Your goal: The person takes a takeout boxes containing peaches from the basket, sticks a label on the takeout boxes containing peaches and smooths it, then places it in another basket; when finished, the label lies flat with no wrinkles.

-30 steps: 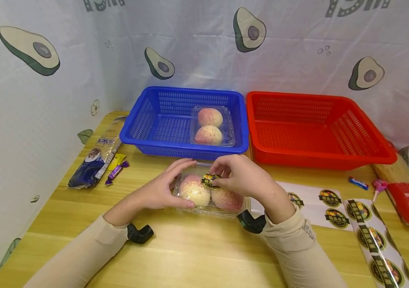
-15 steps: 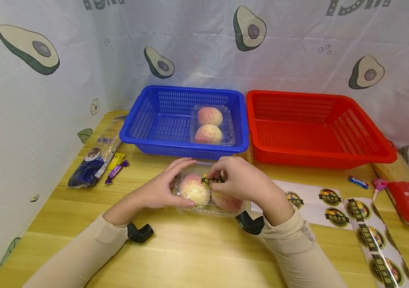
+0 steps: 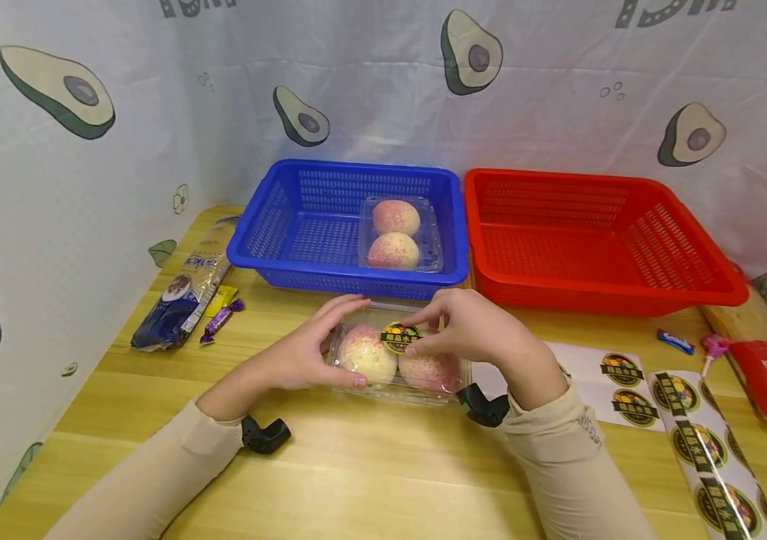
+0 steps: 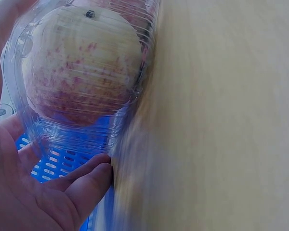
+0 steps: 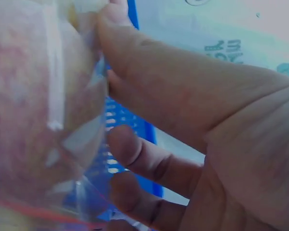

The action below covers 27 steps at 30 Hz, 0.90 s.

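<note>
Half curled, the left grip (image 3: pixel 299 356) holds one end of a clear box (image 3: pixel 400 396) on the counter (image 3: pixel 383 472); the right grip (image 3: pixel 478 330), thumb and forefinger slightly apart, touches its round label (image 3: pixel 399 337). Probably light, slick and springy, the box is best held by its ends, sparing the peaches (image 3: pixel 368 360) from bruising. The label reads 精品水果, as do stickers (image 3: pixel 621 370) farther right.

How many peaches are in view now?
4: back peach and front peach in the blue basket, left peach and right peach in the box held by the left hand.
</note>
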### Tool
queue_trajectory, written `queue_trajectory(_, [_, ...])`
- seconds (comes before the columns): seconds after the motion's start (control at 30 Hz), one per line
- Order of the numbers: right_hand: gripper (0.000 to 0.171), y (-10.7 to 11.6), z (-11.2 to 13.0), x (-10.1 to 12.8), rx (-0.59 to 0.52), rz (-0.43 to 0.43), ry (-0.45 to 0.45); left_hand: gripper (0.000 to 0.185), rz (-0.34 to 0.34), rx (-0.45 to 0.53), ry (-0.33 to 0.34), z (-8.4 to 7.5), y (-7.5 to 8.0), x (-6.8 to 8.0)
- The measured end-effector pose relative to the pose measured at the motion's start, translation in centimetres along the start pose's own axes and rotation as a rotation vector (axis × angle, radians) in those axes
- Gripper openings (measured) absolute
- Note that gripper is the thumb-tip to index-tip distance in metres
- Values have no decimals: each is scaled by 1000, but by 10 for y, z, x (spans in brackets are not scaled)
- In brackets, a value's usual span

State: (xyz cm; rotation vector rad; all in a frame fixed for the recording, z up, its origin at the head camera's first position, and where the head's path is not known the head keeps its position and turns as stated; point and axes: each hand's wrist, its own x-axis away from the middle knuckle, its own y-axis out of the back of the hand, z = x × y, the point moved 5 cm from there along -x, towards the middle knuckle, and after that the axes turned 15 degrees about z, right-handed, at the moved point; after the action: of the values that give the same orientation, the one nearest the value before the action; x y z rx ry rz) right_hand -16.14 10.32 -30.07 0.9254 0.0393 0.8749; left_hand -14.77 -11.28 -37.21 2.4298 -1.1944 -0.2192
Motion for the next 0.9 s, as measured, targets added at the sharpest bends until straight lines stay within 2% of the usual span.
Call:
queue_trajectory(0.1, [40,2,-1,4,15,7,-20,103,1,1,7,0,0,-1])
queue_trajectory(0.27, [39,5,1,11,38,26,8,104,0,3,2,1,0,-2])
queue_trajectory(0.43, [35,8,-1,16,12,22,35,104,-2,5,1,2,0,-2])
queue_trajectory(0.53, [34,7,2,14,14,24,63,104,-1,6,7,2,0,-2])
queue_trajectory(0.67, [33,1,8,5,71,28,89,104,-1,3,3,2,0,-1])
queue_trajectory(0.77, [31,-4,10,-1,118,18,94,104,-2,0,-6,2,0,0])
queue_trajectory(0.9, [30,-6,11,-3,119,10,75,105,-1,-3,-13,0,-1,-1])
